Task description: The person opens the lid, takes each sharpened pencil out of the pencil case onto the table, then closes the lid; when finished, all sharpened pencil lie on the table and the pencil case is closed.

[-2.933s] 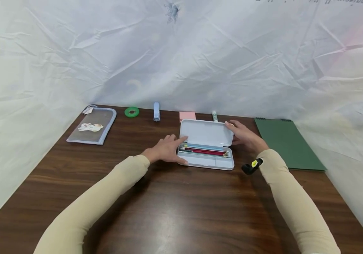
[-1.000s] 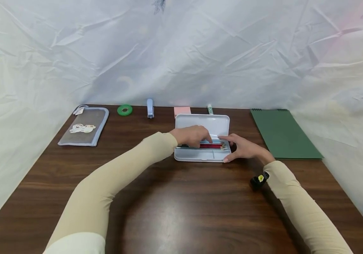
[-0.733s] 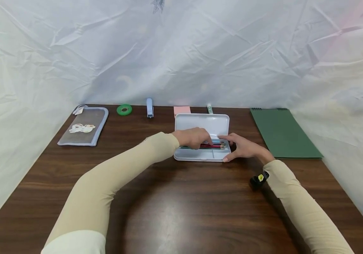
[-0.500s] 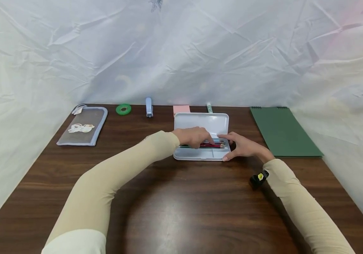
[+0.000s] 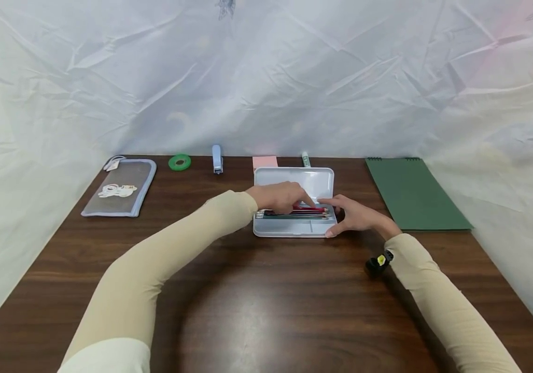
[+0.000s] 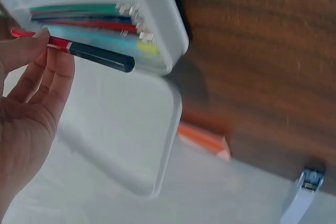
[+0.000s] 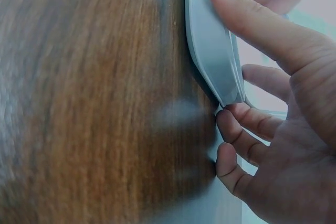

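Observation:
A white pencil case point(image 5: 285, 228) lies on the table with its hinged lid point(image 5: 318, 180) raised toward the back. Over its long compartment, my left hand point(image 5: 279, 197) pinches a red pencil point(image 6: 97, 55) with a dark end between thumb and fingers, as the left wrist view shows. Several other pencils point(image 6: 84, 17) lie side by side in the case below it. My right hand point(image 5: 359, 216) grips the case's right end, thumb on the front rim and fingers around the corner. The left hand covers part of the pencils in the head view.
Along the back stand or lie a mesh pouch point(image 5: 124, 178), green tape point(image 5: 180, 162), a blue stapler point(image 5: 217, 159), pink sticky notes point(image 5: 265, 161) and a green-white marker point(image 5: 306, 159). A green spiral pad point(image 5: 418, 194) lies at right. A white sheet hangs behind.
The left hand has gone from the case's left end to over the pencils, and now lifts a red pencil slightly. The right hand has moved from the lid to the case's right end.

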Motion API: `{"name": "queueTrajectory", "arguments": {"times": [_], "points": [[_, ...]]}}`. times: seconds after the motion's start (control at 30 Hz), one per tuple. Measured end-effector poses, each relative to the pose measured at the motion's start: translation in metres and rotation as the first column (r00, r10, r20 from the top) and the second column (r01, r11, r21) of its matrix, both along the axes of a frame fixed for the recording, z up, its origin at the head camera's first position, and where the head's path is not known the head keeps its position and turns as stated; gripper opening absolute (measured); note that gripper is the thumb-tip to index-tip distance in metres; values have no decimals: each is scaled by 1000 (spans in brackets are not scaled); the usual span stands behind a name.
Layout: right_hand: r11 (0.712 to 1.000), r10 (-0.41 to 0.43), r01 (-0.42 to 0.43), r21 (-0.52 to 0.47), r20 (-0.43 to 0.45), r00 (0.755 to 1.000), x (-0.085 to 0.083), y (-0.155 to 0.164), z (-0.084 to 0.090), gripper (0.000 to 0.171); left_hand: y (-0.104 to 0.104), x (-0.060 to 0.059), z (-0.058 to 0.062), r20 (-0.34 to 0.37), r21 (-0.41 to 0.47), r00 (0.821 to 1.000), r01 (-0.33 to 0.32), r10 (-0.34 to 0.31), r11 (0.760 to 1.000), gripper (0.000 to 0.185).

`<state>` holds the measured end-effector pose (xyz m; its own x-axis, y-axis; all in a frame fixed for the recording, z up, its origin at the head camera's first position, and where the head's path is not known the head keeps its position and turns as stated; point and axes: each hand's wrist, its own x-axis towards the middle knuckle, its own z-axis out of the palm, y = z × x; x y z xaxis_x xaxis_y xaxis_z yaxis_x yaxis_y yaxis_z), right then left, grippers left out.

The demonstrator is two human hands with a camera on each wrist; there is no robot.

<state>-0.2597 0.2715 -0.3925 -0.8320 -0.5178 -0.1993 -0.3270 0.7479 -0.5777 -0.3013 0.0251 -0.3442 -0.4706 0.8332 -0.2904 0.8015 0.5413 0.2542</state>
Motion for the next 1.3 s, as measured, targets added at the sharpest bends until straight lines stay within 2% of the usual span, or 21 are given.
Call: {"name": "queueTrajectory", "arguments": {"times": [0.1,0.23,0.33,0.4,0.6,0.77,0.87,1.03,1.3], "points": [[1000,-3,3,4,6,1000,2,-1,-1,93,-12,0,10,-39,22,999,23,-22,1000,62],[1000,-15,15,14,4,1000,2,-1,0,95,-42,2,25,-95,58,995,18,-13,998,63],[1000,-27,27,16,2,1000,2,-1,1,96,-73,4,31,-117,70,992,-26,34,997,60],[999,-27,27,17,1,1000,2,-1,1,96,-96,5,31,-127,64,989,-68,75,996,58],[1000,-18,19,21,-7,1000,3,0,1,96,-158,5,11,-152,36,971,-180,184,983,58],[1000,-12,12,10,-17,1000,4,4,2,96,-189,-1,-9,-183,9,954,-240,238,971,57],[1000,-6,6,3,-15,1000,5,5,1,96,-199,-5,-18,-184,-6,951,-252,247,968,55],[1000,-6,6,4,-17,1000,6,5,1,95,-205,-12,-29,-186,-26,956,-234,225,972,51],[1000,-24,24,-5,-8,1000,6,4,2,95,-205,-18,-32,-187,-38,957,-232,221,972,50]]}}
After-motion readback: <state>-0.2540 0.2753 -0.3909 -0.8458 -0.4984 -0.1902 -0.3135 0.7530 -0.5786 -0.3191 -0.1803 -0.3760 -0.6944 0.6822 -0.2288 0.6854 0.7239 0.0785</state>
